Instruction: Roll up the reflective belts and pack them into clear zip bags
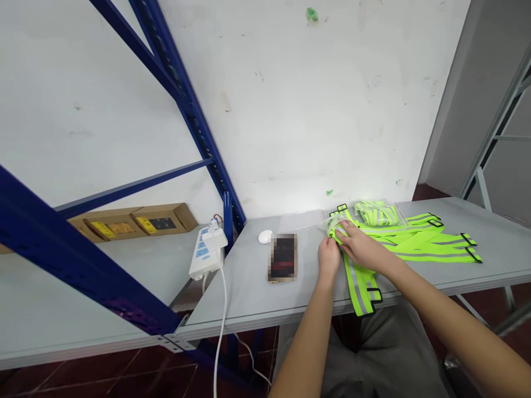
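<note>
A clear plastic bag [327, 222] with a folded neon-yellow reflective strap in its mouth lies between my hands at the table's front half. My left hand [329, 255] is closed on the near edge of the bag. From the right, my right hand [362, 246] presses its closed fingers on the folded strap; its fingertips are partly hidden. Loose reflective straps [431, 250] with grey stripes and black buckles spread out to the right. One strap end [360, 288] hangs over the front edge below my hands. Behind them lies a filled clear bag [377, 213] of folded straps.
A white mouse [265, 237] and a blurred dark rectangular item [284, 258] lie left of my hands. A white power strip [208, 251] with a hanging cable sits by the blue rack post [199, 132]. Cardboard boxes [160, 218] stand on the left shelf.
</note>
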The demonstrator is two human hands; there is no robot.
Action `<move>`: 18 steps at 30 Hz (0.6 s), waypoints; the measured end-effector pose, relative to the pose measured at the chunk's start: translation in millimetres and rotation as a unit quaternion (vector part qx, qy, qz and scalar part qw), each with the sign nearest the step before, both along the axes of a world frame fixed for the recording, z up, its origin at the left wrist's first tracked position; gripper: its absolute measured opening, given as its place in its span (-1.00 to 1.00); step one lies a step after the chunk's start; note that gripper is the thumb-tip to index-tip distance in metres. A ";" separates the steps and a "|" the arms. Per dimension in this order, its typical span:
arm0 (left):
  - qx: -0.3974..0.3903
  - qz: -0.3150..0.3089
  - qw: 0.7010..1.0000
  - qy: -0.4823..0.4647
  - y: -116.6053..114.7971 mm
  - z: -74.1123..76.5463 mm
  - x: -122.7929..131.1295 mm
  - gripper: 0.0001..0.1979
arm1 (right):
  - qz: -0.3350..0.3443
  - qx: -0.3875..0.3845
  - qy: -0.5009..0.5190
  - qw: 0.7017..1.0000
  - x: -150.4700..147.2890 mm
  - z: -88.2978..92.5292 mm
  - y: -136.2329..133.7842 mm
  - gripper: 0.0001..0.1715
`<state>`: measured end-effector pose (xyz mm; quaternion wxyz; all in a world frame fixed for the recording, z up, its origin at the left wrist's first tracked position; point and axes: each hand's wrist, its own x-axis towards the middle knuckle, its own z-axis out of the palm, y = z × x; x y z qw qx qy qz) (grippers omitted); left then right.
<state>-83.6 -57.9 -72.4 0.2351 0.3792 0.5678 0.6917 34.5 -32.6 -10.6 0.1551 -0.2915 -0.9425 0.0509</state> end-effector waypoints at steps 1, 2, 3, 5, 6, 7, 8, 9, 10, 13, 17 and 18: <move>-0.007 0.003 1.000 0.012 -0.7 1.0 0.2 -0.78 | -0.011 0.015 -0.003 1.000 -0.6 0.1 0.8 -0.25; -0.013 0.008 1.000 0.027 -2.0 2.5 0.8 -0.79 | -0.024 0.029 -0.002 0.999 -1.2 1.2 2.1 -0.23; -0.017 0.013 0.999 0.042 -3.7 4.5 1.7 -0.80 | -0.036 0.040 0.000 0.999 -1.8 3.3 3.8 -0.21; -0.021 0.020 0.997 0.066 -7.5 8.8 4.2 -0.79 | -0.052 0.054 0.000 0.997 -2.0 8.9 8.4 -0.20; -0.023 0.020 0.997 0.076 -9.4 10.6 5.6 -0.78 | -0.056 0.057 -0.002 0.997 -1.8 11.7 11.1 -0.21; -0.024 0.018 0.996 0.086 -11.1 12.0 7.2 -0.77 | -0.060 0.058 -0.003 0.996 -1.6 14.1 13.8 -0.24; -0.025 0.014 0.995 0.095 -12.5 12.9 8.7 -0.77 | -0.066 0.059 -0.001 0.996 -1.8 15.8 16.4 -0.27; -0.025 0.010 0.994 0.103 -13.5 13.5 10.0 -0.77 | -0.074 0.059 0.005 0.995 -2.6 16.8 18.6 -0.29; -0.023 0.006 0.994 0.109 -14.1 13.7 11.0 -0.77 | -0.086 0.059 0.013 0.994 -4.2 17.2 20.4 -0.31; -0.020 0.003 0.995 0.094 -14.2 13.5 11.4 -0.80 | -0.110 0.044 0.042 0.992 -12.5 17.1 21.6 -0.33; -0.011 -0.009 0.998 -0.054 -12.9 15.0 7.4 -0.85 | -0.045 -0.029 0.049 0.997 -11.8 21.5 13.5 -0.31; -0.004 -0.019 0.994 -0.105 -13.2 16.3 6.7 -0.86 | -0.018 -0.047 0.055 0.997 -6.2 22.4 10.6 -0.31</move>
